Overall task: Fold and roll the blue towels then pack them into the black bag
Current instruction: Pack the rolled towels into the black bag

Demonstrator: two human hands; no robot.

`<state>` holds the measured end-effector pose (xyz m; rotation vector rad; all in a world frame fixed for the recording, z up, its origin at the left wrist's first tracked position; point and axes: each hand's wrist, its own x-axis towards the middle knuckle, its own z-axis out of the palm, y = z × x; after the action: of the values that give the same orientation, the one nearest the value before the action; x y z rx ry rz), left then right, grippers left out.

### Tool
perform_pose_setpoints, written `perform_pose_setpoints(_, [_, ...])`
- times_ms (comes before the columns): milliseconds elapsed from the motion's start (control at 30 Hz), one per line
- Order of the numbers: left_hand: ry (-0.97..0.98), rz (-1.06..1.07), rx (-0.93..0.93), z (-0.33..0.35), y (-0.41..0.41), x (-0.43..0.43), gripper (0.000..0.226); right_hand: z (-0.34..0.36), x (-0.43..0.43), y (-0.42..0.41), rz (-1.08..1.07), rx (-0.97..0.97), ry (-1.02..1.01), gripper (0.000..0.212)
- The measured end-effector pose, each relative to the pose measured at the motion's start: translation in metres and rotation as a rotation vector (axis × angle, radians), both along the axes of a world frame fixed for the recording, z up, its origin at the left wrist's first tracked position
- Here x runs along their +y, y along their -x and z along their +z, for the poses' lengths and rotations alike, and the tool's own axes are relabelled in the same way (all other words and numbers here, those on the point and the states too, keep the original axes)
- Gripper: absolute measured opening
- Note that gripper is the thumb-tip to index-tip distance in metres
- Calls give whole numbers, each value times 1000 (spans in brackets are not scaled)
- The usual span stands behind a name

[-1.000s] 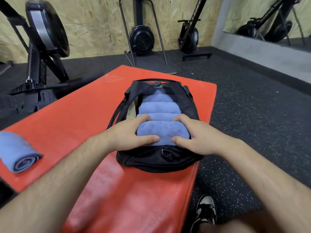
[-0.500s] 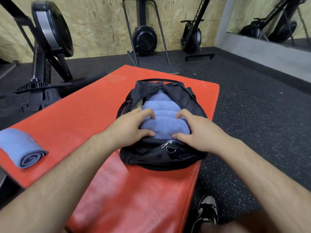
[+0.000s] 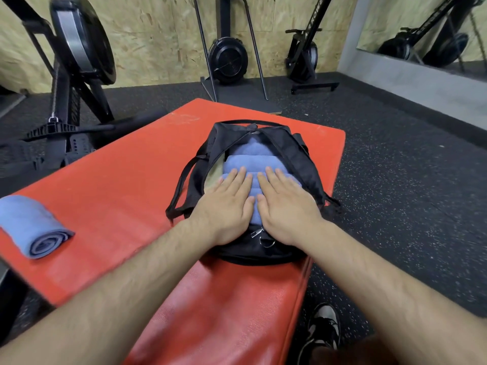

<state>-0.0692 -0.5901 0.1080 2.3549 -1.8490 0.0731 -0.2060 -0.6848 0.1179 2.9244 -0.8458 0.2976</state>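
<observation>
Head camera is showing me, at far left, one loosely rolled blue terry towel (image 3: 34,225) lying on the red padded mat (image 3: 137,180), well apart from the bag and not yet packed. Moving right, I am laying the left hand (image 3: 226,204) flat, fingers straight and gripping nothing, on the blue rolled towels (image 3: 249,160) lined up inside the open black fabric duffel bag (image 3: 263,252). The right hand (image 3: 284,204) is lying just beside it, equally flat and empty. I am judging this as tamping: pressing evenly with both palms so the rolls are seating below the zip line without unrolling, and minding the metal zipper pull (image 3: 257,231) between my wrists. Further right, the bag is sitting near the mat's right edge, with speckled black rubber floor (image 3: 395,193) beyond, so I am favouring the roomier left side for fetching the last roll.
</observation>
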Motion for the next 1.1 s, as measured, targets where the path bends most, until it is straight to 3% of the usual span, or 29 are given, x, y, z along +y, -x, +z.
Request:
perform_pose_setpoints(67, [-35, 9, 1, -4, 1, -4, 65, -9, -2, -2, -32, 96, -40, 81])
perform_pose_setpoints(200, [-3, 11, 25, -1, 1, -2, 73, -1, -5, -3, -30, 109, -51, 62])
perform_pose_setpoints(367, [153, -20, 158, 22, -7, 17, 63, 29, 17, -6, 28, -59, -98, 52])
perform_pose_setpoints(567, [372, 59, 46, 50, -37, 64, 43, 54, 65, -44, 167, -217, -46, 31])
perform_pose_setpoints(767, [473, 247, -141, 60, -89, 149, 32, 53, 129, -109, 244, -256, -26, 46])
perform_pose_setpoints(1100, [342, 626, -70, 21, -195, 263, 42, 13, 235, -235, 404, -80, -174, 42])
